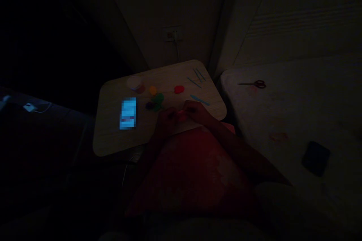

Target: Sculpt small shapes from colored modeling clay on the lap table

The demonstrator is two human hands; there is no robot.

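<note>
In dim light, my left hand (166,119) and my right hand (195,112) meet over the near edge of a small wooden table (113,135). Between their fingers is a small pink lump, probably modeling clay (181,113), partly hidden. Left of my hands lie a green clay lump (157,99) and a dark purple clay lump (149,105). Farther back are a red clay lump (179,89) and a yellow clay lump (153,90). Thin blue sculpting tools (198,75) and a blue flat tool (199,99) lie to the right.
A lit phone (128,113) with a blurred screen lies on the table's left. A small lidded tub (134,84) stands at the back. To the right, a bed holds scissors (254,84) and a dark phone-like object (316,159). A wall socket (172,34) has a plug.
</note>
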